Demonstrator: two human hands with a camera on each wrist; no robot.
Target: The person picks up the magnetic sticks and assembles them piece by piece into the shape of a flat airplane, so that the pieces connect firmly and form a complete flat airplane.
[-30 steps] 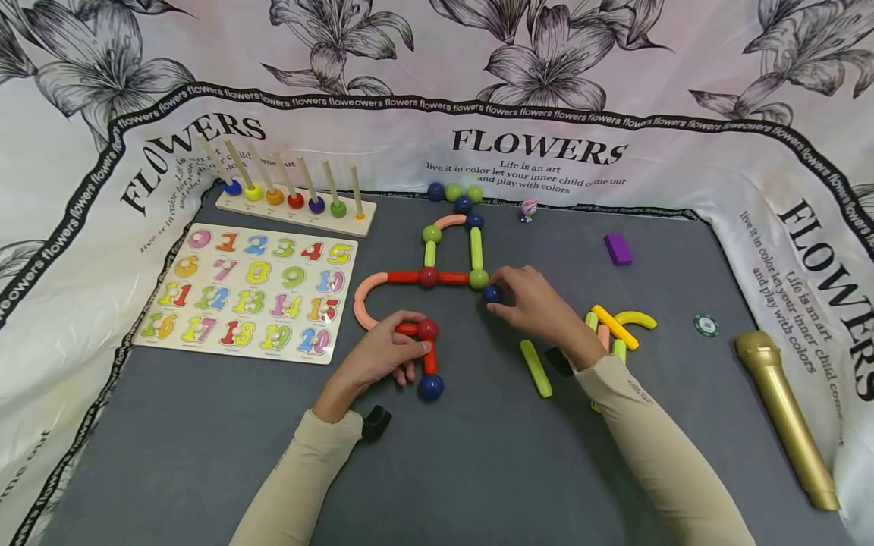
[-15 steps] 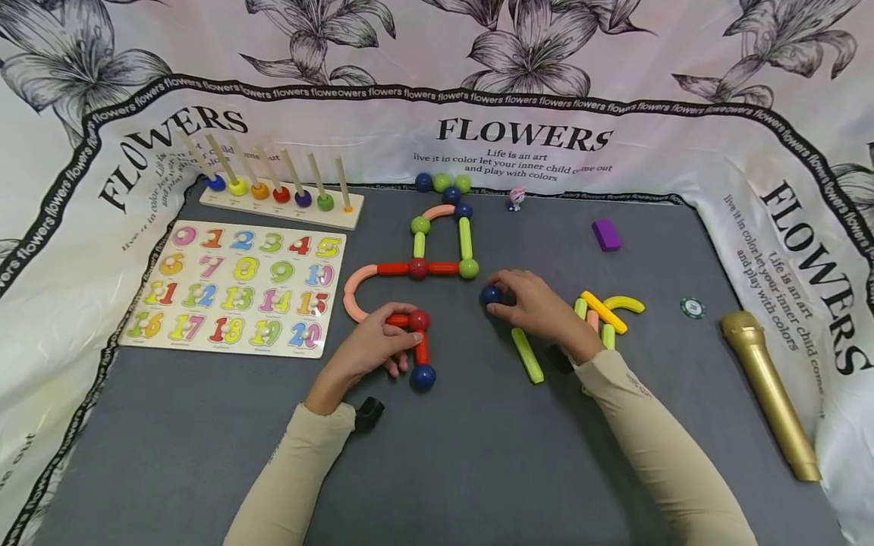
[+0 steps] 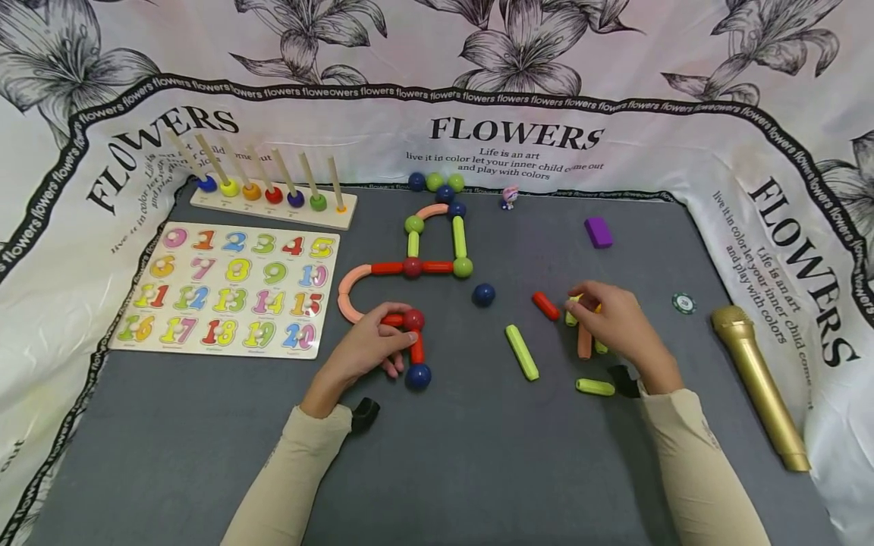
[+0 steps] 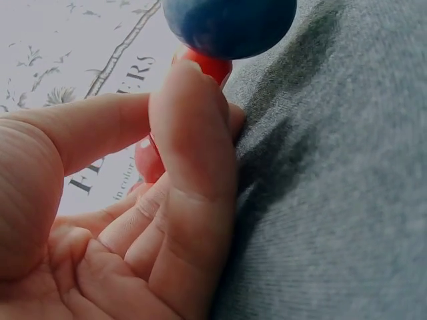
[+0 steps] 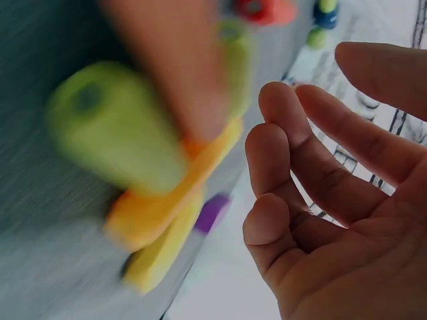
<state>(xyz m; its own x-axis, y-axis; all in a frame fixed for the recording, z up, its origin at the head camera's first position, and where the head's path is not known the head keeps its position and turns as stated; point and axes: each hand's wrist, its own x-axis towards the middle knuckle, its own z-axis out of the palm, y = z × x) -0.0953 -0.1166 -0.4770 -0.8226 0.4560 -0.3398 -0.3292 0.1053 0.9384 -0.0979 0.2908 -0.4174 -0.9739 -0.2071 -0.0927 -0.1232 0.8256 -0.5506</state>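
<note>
My left hand (image 3: 369,343) pinches the red stick (image 3: 417,349) between a red ball (image 3: 413,319) and a blue ball (image 3: 418,377). In the left wrist view the finger and thumb meet just under the blue ball (image 4: 230,23). These parts join a chain with a curved pink piece (image 3: 348,292), red sticks and a frame of green sticks (image 3: 460,236). My right hand (image 3: 617,322) hovers over a pile of loose sticks (image 3: 584,343), fingers loosely bent and holding nothing. The right wrist view has green (image 5: 113,127) and orange (image 5: 160,200) sticks, blurred, beside the fingers.
Loose on the table lie a blue ball (image 3: 483,295), a red stick (image 3: 545,306) and green sticks (image 3: 522,353). A number board (image 3: 225,290) and peg stand (image 3: 273,208) are left. Right are a purple block (image 3: 598,233), poker chip (image 3: 683,303) and gold microphone (image 3: 761,387).
My right hand has let go of the blue ball, which stays on the table, and moved right to the stick pile. The left hand keeps its hold. The head view shifted slightly.
</note>
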